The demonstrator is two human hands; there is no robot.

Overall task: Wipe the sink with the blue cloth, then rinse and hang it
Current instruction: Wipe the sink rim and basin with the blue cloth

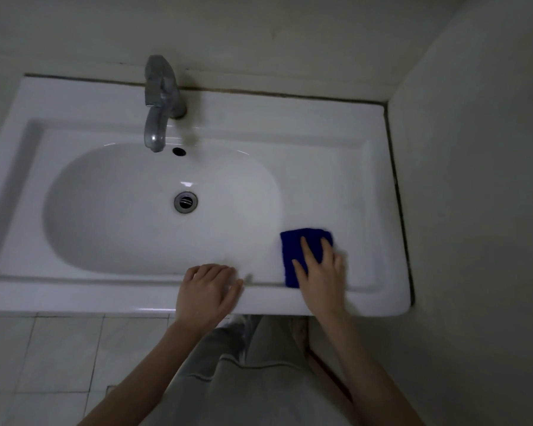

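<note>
A folded blue cloth [296,250] lies flat on the white sink's [345,186] right ledge, near the front rim. My right hand [320,272] presses down on the cloth with straight, spread fingers and covers its lower right part. My left hand [208,290] rests on the sink's front rim, left of the cloth, with fingers loosely curled and holding nothing. The oval basin with its metal drain [185,202] is dry-looking and holds nothing.
A metal tap [159,103] stands at the back of the sink, its spout over the basin. A wall [474,179] closes in directly to the right of the sink. Tiled floor [59,358] shows below the front rim.
</note>
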